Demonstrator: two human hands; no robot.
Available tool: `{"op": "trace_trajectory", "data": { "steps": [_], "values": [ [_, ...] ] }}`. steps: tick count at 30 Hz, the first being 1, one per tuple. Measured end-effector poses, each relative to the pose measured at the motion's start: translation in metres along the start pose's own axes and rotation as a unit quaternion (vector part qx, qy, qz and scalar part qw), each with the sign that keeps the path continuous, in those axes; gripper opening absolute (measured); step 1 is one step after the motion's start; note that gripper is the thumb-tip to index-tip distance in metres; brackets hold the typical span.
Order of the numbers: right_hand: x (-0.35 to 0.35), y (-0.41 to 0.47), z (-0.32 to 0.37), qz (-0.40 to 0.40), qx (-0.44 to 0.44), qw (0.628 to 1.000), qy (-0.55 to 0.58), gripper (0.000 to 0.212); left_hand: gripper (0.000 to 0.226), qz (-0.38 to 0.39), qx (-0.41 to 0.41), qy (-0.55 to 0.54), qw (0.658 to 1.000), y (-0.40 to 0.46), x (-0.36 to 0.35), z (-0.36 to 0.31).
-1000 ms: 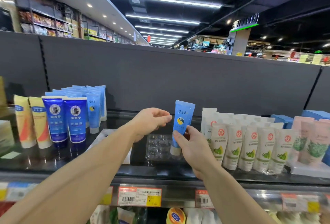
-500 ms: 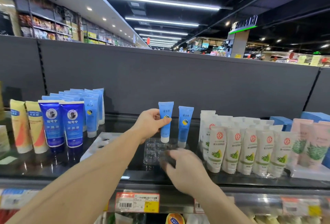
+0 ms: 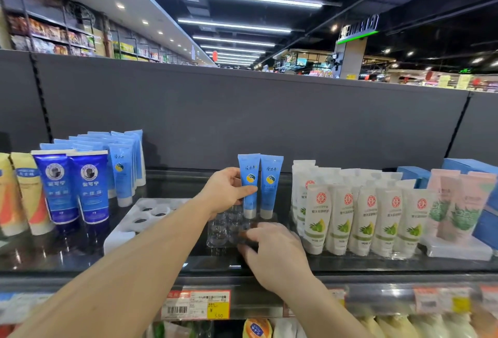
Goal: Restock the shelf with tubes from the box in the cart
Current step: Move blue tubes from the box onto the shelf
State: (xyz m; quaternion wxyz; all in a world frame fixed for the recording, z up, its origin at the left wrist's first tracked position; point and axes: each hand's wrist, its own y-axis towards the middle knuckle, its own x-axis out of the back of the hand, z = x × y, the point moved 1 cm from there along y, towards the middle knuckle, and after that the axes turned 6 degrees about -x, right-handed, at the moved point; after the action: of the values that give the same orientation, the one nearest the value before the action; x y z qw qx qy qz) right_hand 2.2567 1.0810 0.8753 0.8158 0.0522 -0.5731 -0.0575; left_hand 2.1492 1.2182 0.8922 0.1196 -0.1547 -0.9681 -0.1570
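Two light-blue tubes stand in the clear tray [image 3: 223, 229]; your left hand [image 3: 225, 189] pinches the left tube [image 3: 248, 184], your right hand [image 3: 272, 251] steadies the tray, fingers curled. Most sockets look unfilled; cart unseen.

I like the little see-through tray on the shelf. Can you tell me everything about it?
The clear plastic tray with round cup-shaped pockets lies flat on the dark glossy shelf, between a white tray and some white tubes. Two light blue tubes stand cap-down at its back edge: the left hand grips the left tube. The right hand rests on the tray's front right corner. Its other pockets look empty.
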Motion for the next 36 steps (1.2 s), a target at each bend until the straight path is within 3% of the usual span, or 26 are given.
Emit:
{"op": "trace_trajectory", "data": {
  "steps": [22,30,36],
  "values": [
    [-0.007,0.001,-0.006,-0.031,0.011,0.999,0.032,0.023,0.046,0.000,0.036,0.061,0.997,-0.007,-0.001,0.004],
    [-0.006,0.009,0.005,-0.033,0.031,0.996,0.073,0.044,0.055,-0.084,0.015,0.086,0.993,-0.041,0.026,-0.012],
    [-0.020,0.005,0.055,-0.021,0.069,0.992,0.108,0.038,0.044,-0.114,0.005,0.105,0.988,-0.097,0.069,-0.027]
  ]
}}
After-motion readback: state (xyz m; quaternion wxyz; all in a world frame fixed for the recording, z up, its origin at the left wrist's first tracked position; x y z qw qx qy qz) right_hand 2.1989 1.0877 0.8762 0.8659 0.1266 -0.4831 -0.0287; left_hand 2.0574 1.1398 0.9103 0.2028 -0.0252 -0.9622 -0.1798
